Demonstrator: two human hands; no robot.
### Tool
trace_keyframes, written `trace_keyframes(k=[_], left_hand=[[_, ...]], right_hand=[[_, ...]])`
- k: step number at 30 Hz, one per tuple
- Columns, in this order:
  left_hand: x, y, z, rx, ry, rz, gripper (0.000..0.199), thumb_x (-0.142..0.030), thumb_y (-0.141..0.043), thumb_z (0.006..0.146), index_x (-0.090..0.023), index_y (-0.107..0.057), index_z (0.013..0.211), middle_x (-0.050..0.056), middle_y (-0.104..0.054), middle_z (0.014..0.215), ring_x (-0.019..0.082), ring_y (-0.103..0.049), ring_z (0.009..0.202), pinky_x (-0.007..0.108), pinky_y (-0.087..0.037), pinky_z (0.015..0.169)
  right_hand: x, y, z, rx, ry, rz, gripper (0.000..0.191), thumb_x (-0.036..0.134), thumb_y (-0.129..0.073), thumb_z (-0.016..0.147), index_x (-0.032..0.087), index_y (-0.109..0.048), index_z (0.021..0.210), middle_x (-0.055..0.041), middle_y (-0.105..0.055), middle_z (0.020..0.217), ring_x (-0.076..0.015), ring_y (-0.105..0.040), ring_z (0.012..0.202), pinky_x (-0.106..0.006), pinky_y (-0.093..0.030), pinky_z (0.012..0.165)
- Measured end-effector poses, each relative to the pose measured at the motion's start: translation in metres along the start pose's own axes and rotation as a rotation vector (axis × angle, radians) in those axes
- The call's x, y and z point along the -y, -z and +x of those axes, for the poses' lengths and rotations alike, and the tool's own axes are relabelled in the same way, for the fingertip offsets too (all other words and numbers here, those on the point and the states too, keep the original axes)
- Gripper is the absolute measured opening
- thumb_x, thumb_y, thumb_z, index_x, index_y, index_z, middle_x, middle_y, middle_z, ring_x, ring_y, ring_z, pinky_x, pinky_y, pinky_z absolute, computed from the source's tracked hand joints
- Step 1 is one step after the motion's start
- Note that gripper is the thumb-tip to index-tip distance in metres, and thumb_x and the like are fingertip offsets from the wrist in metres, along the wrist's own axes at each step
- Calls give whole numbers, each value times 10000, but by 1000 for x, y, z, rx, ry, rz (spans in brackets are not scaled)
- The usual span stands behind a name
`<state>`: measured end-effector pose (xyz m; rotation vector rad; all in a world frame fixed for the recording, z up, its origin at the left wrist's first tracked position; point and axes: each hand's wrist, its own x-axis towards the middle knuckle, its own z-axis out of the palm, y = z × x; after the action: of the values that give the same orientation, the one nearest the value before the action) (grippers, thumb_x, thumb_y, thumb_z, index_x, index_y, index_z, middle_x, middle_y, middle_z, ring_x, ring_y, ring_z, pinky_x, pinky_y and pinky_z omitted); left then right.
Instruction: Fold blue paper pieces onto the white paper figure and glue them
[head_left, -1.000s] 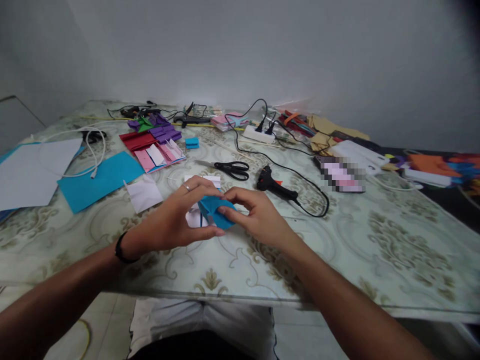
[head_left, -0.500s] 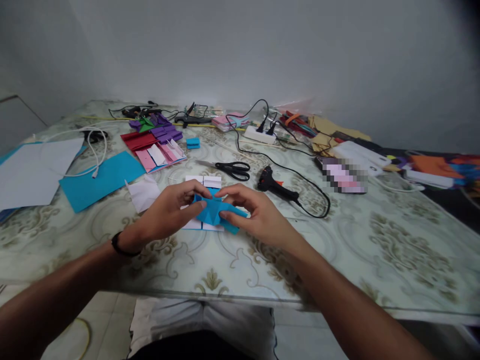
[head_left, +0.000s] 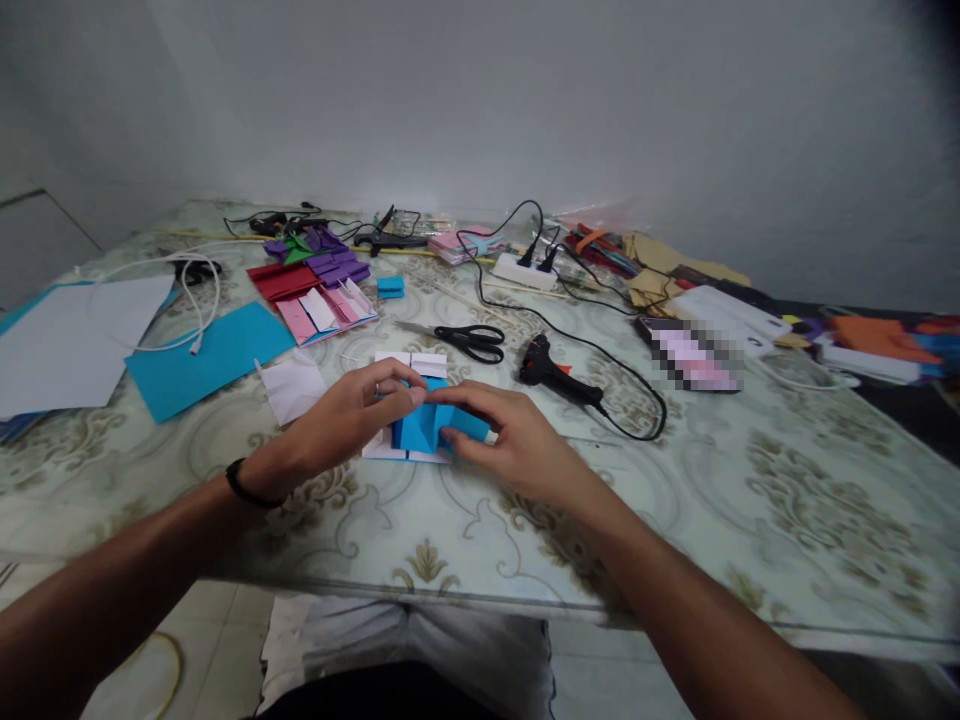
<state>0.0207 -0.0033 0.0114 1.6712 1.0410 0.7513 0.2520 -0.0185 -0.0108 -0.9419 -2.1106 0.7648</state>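
Between my two hands is a folded piece of blue paper [head_left: 418, 428], held over white-faced folded paper pieces [head_left: 429, 365] on the table. My left hand [head_left: 375, 400] pinches the blue paper's upper edge between thumb and fingers. From the other side, my right hand [head_left: 504, 430] grips it, index finger reaching to the upper edge and thumb on the lower right part. Black-handled scissors [head_left: 471, 341] lie just beyond my hands. A black glue gun [head_left: 559, 372] rests on its side to the right of them.
Blue sheet [head_left: 210, 360], white sheet [head_left: 86, 340] and a white scrap [head_left: 291, 388] lie left. Behind are pink folded papers [head_left: 300, 322], purple pieces [head_left: 337, 262] and a small blue piece [head_left: 390, 288]. A power strip [head_left: 525, 271] with cords and a phone [head_left: 690, 355] sit right.
The blue paper has been turned or folded so a flatter face shows. My right index finger has stretched across to its upper edge, close to my left fingertips.
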Motion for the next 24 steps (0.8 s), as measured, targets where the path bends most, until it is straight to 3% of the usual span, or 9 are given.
trace_keyframes(k=[3,5,9,13,17,24], left_hand=[[7,-1,-1,62,-15,-42,410,-430,-777,849,-214,-652,1174,31,-689,1006,177,-638,815,269,-476,654],[13,-3,0,42,-50,-55,429,-338,-777,838,-227,-623,1222,33,-697,1029,180,-649,837,272,-490,672],[15,-5,2,-55,-27,-112,432,-256,-761,794,-208,-597,1191,-5,-664,901,150,-608,742,259,-477,639],[9,-5,3,-159,11,-182,490,-265,-797,751,-196,-577,1183,6,-672,937,152,-628,764,263,-491,654],[8,-5,4,-178,18,-188,484,-266,-799,754,-193,-585,1183,5,-673,925,152,-636,763,257,-471,643],[9,-1,2,-236,-15,-154,400,-242,-792,774,-206,-660,1151,-22,-620,826,144,-589,732,251,-445,624]], right_hand=[[0,1,0,-48,-1,-8,376,147,-632,906,251,-744,1249,-66,-793,1201,-244,-740,1068,-381,-550,947],[1,1,1,-69,5,0,394,154,-630,917,259,-731,1282,-65,-784,1238,-247,-734,1095,-384,-551,957],[3,1,1,-16,29,-7,424,185,-689,905,260,-718,1321,-80,-753,1257,-252,-719,1094,-390,-559,946],[3,1,0,-1,5,-26,501,183,-707,906,265,-674,1399,-101,-707,1354,-278,-688,1179,-431,-553,988],[2,1,-1,-15,-6,-30,525,181,-691,931,253,-637,1449,-107,-696,1391,-283,-677,1218,-451,-550,1025],[2,-1,0,-122,86,-42,417,148,-640,956,271,-703,1350,-91,-724,1305,-254,-683,1201,-441,-555,1046]])
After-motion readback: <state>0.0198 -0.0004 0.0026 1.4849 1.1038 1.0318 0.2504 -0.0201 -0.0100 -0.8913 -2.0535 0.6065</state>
